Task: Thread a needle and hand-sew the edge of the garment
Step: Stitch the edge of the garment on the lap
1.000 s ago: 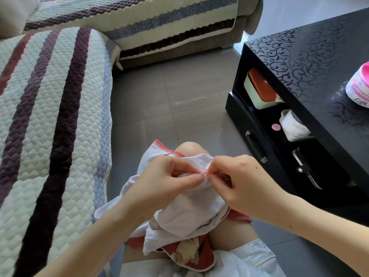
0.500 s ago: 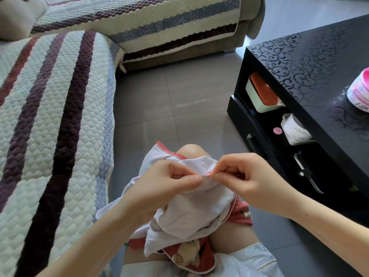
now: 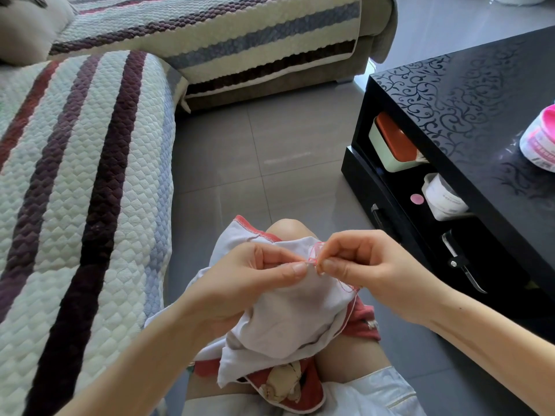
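A small white garment (image 3: pixel 288 313) with red trim lies bunched over my knee. My left hand (image 3: pixel 255 280) pinches its folded edge between thumb and forefinger. My right hand (image 3: pixel 360 265) pinches at the same edge just to the right, its fingertips almost touching the left thumb. Thin pink thread (image 3: pixel 316 252) loops between the two hands and trails down over the cloth toward the red hem. The needle itself is too small to make out between the fingers.
A quilted striped sofa (image 3: pixel 75 190) fills the left and back. A black patterned coffee table (image 3: pixel 468 94) stands at the right, with a pink-lidded jar (image 3: pixel 540 139) on top and boxes, a white tub (image 3: pixel 444 196) and a knife (image 3: pixel 465 265) on its lower shelf. Grey tile floor (image 3: pixel 270 151) lies between.
My right hand has risen slightly and drawn a little to the right, and a loop of pink thread now shows at the garment's edge. The left hand keeps its pinch.
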### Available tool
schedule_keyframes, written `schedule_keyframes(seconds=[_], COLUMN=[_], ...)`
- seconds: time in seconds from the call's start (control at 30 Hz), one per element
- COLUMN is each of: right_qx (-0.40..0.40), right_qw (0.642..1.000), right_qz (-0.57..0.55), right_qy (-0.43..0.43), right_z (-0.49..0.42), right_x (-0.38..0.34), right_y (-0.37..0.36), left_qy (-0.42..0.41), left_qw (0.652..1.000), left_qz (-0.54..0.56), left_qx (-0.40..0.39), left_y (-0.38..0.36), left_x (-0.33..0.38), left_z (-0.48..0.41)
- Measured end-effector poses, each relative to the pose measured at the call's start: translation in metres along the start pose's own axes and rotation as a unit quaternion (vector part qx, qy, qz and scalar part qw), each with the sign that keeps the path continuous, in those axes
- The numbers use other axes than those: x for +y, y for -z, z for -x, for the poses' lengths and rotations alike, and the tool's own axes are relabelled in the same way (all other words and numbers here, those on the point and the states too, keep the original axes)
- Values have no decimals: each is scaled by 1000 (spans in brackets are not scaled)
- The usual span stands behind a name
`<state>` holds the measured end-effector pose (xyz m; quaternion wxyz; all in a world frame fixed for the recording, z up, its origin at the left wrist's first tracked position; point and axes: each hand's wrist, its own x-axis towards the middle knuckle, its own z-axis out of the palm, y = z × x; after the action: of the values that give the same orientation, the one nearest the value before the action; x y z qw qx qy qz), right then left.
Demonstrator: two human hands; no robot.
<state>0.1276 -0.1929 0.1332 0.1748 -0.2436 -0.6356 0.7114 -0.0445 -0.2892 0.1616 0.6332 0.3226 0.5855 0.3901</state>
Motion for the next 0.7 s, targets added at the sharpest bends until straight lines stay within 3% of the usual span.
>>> schedule_keyframes(seconds=[0.23, 0.4, 0.6, 0.67, 0.7], right_qx=[-55, -20, 30, 45, 64], right_qw=[998, 998, 999, 997, 987], right_qz=[8, 40, -15, 47, 131], right_qy=[-27, -32, 11, 41, 73], right_z=[-4, 0, -8, -8, -8], right_x=[5, 11, 12, 14, 15], right_y=[10, 20, 1, 4, 7], left_qy=[9, 0, -24, -28, -31], left_qw=[1000, 1000, 999, 999, 998], left_qz=[18, 22, 7, -4, -2], left_qx=[8, 12, 27, 40, 48], left_y=[1, 5, -4, -4, -4], left_x=[3, -2, -5, -6, -5], left_z=[-2, -4, -16, -19, -19])
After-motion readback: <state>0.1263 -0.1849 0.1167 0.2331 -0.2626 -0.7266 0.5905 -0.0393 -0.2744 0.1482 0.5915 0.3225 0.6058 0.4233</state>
